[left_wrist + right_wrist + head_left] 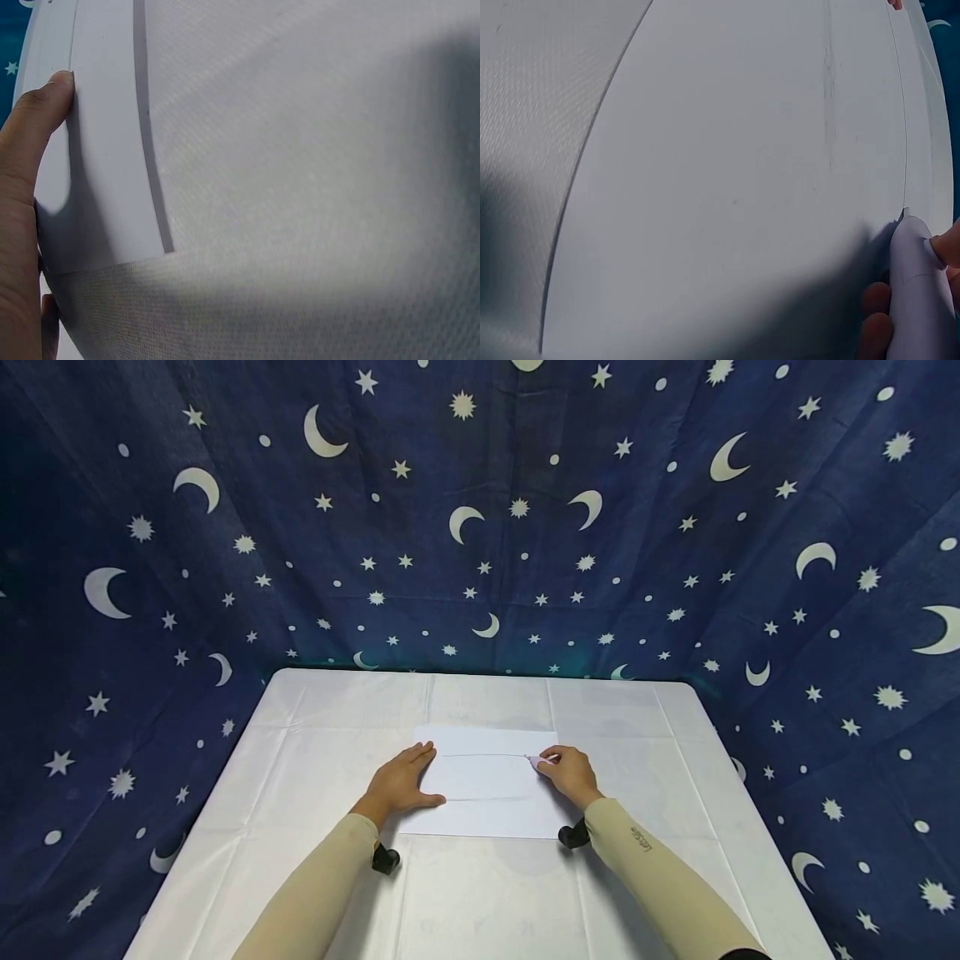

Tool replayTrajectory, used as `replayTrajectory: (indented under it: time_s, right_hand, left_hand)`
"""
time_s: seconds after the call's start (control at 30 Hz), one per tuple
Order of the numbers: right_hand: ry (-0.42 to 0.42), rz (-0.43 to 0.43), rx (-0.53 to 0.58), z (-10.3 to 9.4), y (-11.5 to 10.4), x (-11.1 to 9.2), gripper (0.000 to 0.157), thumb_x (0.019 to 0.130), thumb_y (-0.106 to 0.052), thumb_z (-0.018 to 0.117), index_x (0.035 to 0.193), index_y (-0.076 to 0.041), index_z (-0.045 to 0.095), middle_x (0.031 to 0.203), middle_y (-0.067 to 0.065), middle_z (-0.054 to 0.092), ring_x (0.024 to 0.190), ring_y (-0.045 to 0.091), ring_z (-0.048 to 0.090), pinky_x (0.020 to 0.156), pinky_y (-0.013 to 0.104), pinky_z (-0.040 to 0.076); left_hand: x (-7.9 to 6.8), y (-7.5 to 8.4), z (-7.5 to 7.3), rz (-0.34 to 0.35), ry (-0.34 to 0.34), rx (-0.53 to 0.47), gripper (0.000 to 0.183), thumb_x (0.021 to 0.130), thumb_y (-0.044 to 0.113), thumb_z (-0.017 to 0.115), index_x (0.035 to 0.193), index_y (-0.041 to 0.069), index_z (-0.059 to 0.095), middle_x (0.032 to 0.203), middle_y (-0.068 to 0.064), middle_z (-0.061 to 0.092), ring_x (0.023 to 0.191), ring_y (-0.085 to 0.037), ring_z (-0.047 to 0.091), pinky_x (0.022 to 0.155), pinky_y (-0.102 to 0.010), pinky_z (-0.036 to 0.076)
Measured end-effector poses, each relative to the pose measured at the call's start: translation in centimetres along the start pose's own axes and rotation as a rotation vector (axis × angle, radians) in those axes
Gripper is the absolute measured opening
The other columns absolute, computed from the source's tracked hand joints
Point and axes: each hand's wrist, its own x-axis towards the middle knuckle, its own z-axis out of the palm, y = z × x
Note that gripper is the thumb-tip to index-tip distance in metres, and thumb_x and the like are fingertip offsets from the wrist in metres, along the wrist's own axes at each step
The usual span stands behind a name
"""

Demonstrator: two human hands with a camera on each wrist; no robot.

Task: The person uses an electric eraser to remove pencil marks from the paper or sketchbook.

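A white sheet of paper lies on the table. My left hand rests on its left side with thumb and fingers spread; in the left wrist view the thumb touches the paper. My right hand is over the right side, pinching a small lavender utility knife between thumb and fingers. The knife's narrow tip meets the paper at the right end of a thin line. Whether that line is cut or drawn I cannot tell. Nearer me, a fainter, crease-like mark runs across the sheet.
A white cloth with fold creases covers the table. Dark blue curtains with moons and stars hang behind and at both sides. A small black wrist camera sits at the left wrist, another at the right.
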Motion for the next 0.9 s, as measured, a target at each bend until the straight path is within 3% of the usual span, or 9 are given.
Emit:
replayTrajectory:
  time_s: [0.9]
  right_hand:
    - [-0.006,-0.017,0.003,0.2,-0.25,0.04,0.023,0.084,-0.03,0.075,0.099,-0.012,0.076,0.087,0.006,0.069,0.074,0.018,0.058,0.062,0.029,0.045]
  left_hand:
    - [0.08,0.15,0.01,-0.008,-0.003,-0.002,0.101,0.074,0.069,0.071,0.152,0.013,0.039,0.161,0.0,0.031,0.148,-0.024,0.029,0.117,-0.045,0.033]
